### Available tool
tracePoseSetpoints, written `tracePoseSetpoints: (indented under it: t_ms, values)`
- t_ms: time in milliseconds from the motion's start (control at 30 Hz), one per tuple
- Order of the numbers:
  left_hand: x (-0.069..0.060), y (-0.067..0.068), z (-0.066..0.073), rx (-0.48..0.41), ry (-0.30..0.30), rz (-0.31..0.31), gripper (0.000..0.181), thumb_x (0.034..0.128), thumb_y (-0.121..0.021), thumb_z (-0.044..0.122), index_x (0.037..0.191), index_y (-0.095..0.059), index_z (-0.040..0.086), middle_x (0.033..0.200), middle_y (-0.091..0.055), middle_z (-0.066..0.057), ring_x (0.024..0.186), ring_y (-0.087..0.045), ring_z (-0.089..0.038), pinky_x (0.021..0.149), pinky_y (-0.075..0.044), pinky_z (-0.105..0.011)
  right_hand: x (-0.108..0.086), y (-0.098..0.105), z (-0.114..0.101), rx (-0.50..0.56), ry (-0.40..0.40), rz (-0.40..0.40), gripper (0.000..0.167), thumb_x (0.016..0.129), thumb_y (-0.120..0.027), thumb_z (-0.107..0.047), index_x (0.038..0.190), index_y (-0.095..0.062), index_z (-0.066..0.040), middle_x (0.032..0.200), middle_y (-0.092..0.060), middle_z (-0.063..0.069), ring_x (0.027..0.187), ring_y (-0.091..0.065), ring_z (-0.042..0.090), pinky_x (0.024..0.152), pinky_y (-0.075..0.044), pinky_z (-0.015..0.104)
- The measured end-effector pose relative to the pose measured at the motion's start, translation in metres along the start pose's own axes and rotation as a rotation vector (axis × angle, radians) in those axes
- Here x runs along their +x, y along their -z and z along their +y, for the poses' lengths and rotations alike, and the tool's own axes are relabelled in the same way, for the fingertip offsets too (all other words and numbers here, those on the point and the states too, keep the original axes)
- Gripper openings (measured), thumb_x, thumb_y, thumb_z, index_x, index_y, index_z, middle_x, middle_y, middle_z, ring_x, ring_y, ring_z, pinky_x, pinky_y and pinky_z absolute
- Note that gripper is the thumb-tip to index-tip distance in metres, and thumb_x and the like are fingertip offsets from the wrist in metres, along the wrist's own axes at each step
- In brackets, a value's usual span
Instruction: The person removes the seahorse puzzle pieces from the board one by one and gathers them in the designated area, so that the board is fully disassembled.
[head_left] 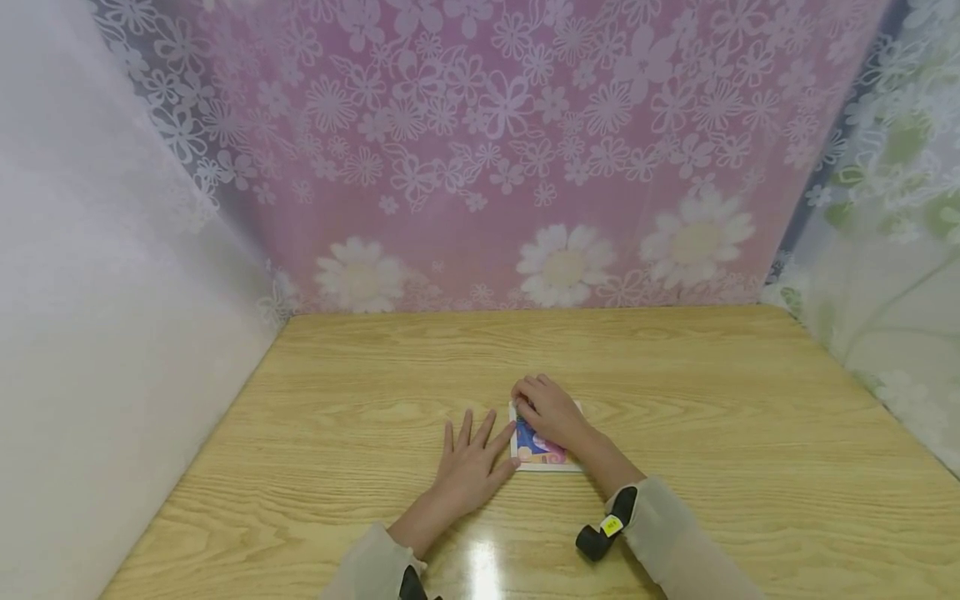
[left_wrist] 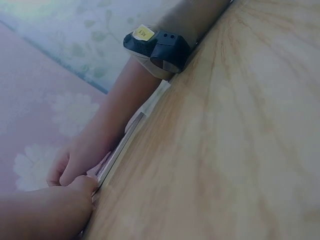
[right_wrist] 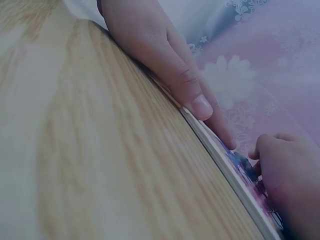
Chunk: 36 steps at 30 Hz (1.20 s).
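Observation:
A flat white-edged board (head_left: 545, 467) with a blue, pink and orange picture lies on the table. My left hand (head_left: 467, 475) rests palm down with spread fingers, its thumb and index finger touching the board's left border; the right wrist view shows the same hand (right_wrist: 160, 55) on the board's edge (right_wrist: 225, 167). Over the upper part of the picture is my right hand (head_left: 551, 412), fingers bent down at the top left corner. In the left wrist view, the right hand's fingers (left_wrist: 62, 167) look curled beside the left hand (left_wrist: 47, 210). Whether they pinch anything is hidden.
The board lies on a wood-grain table (head_left: 360, 367). A pink flowered cloth (head_left: 465, 192) hangs behind it, with a pale sheet (head_left: 112, 275) at the left and a flowered one (head_left: 885, 275) at the right. Black straps (head_left: 619, 510) circle both sleeves.

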<state>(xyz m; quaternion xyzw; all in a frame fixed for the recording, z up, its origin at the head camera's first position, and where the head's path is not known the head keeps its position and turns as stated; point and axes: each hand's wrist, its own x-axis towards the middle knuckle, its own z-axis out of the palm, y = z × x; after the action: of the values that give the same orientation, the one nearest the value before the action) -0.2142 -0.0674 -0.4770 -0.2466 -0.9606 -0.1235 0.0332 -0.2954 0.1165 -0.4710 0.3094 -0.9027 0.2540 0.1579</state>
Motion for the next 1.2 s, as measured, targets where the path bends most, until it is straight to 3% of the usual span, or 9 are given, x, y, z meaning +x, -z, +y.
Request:
tracePoseSetpoints:
  t_ms: [200,300,400,767,1200]
  values:
    - [-0.001,0.001,0.001,-0.008,-0.008,0.008,0.058,0.0955,-0.025,0.055,0.145,-0.029,0.027,0.15,-0.019,-0.011,0.134,-0.006,-0.042,0.101,-0.001,-0.062,-0.003,0.007,0.003,0.205,-0.123,-0.027,0.013,0.09,-0.053,-0.005,0.091,-0.064,-0.01,0.087,-0.059,-0.003,0.078,-0.047,0.014,0.077,-0.044,0.037]
    - [-0.001,-0.001,0.001,-0.006,-0.001,0.008,0.058,0.0953,-0.024,0.056,0.145,-0.029,0.027,0.149,-0.02,-0.011,0.134,-0.006,-0.042,0.101,-0.001,-0.062,-0.006,0.013,0.005,0.292,-0.113,-0.074,0.018,0.089,-0.052,0.0,0.096,-0.067,-0.008,0.091,-0.06,-0.001,0.079,-0.047,0.015,0.078,-0.043,0.038]
    - [-0.001,-0.001,0.001,0.0,0.006,0.012,0.058,0.0952,-0.024,0.056,0.145,-0.029,0.028,0.149,-0.021,-0.01,0.134,-0.006,-0.041,0.101,-0.001,-0.061,-0.008,0.019,0.01,0.348,-0.071,-0.124,0.024,0.085,-0.054,0.004,0.103,-0.067,-0.006,0.094,-0.059,0.001,0.078,-0.045,0.016,0.07,-0.042,0.033]
    - [-0.001,0.002,0.0,-0.012,0.008,-0.001,0.058,0.0953,-0.025,0.056,0.145,-0.029,0.027,0.15,-0.019,-0.01,0.134,-0.005,-0.041,0.102,0.0,-0.061,-0.008,0.021,0.014,0.412,-0.018,-0.181,0.029,0.082,-0.057,0.008,0.108,-0.064,-0.001,0.101,-0.058,0.009,0.087,-0.048,0.023,0.076,-0.042,0.031]
    - [0.0,0.001,0.001,-0.008,0.016,-0.014,0.057,0.0954,-0.025,0.055,0.146,-0.028,0.028,0.15,-0.018,-0.009,0.135,-0.003,-0.039,0.102,0.002,-0.06,-0.012,0.016,0.016,0.402,-0.043,-0.121,0.028,0.082,-0.055,0.009,0.105,-0.067,-0.004,0.097,-0.056,0.003,0.086,-0.049,0.018,0.075,-0.045,0.031]
